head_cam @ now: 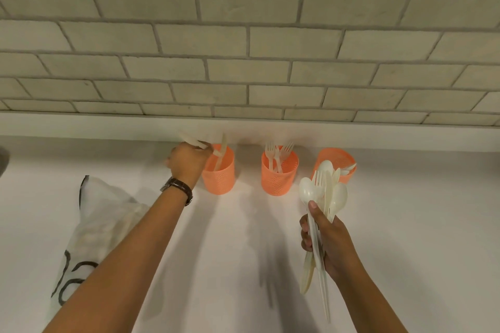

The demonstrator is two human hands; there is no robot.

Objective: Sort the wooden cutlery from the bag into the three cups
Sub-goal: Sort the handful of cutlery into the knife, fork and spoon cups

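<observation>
**Spotter:** Your left hand (189, 161) is just beside the leftmost orange perforated plastic cup (218, 178), against the side of the rim that faces away from the other two cups. Thumb and fingers pinch a pale flat wooden piece (195, 143). It is too blurred to tell which kind.

**Checker:** Its long axis lies nearly level. One end sticks out past your knuckles to the left, and the other reaches right of the grip, over the cup's mouth. I'd say you need to tip it upright so that end drops in beside the pale wooden utensil (222, 153) standing there.

**Spotter:** Your right hand (327, 240) is well apart from that cup and nearer to you. Its fingers are curled round a bundle of pale wooden spoons, a fork and flat handles (324, 192), heads up.

**Checker:** Just beyond that grip is the right orange mesh cup (335, 155), with spoon bowls at its rim. Up and left of the grip is the middle orange mesh cup (280, 180), which holds forks. The translucent white bag with black print (89, 230) lies beside your left forearm, back from the left grip.
</observation>
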